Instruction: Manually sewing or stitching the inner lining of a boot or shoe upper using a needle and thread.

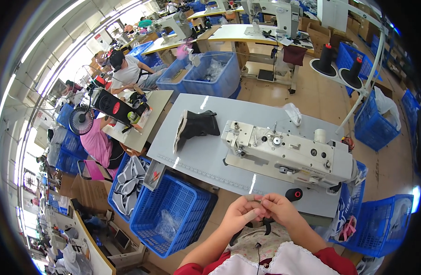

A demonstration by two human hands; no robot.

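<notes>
Grey worktop (pixel 210 156), your two bare hands at its near edge, toward the near right corner. Left hand (pixel 241 214): fingers curled, thumb and fingertips drawn in against the right. Right hand (pixel 280 208): bent the same way, tips meeting the left's. Whether you pinch anything fine between them, cannot tell; your own fingers cover the spot.

Nearest thing: a black spool (pixel 291 195) with a red centre, on the worktop by the near edge, just beyond your right hand and to its right. A gap shows between spool and fingers. Pale sewing machine (pixel 288 156) behind the spool, spanning the right half of the worktop, near your hands but apart from them. Its needle is hard to make out from above.

Black boot (pixel 199 126) toward the worktop's left end, well apart from both hands, a pale strip down its left side. Crumpled plastic bag (pixel 293 114) at the far edge, behind the machine.

Dark strips (pixel 267 226) below your fingers, partly covered by your hands; cannot tell what they are. Your forearms run down to red sleeves (pixel 336 262), cut off by the lower rim.
</notes>
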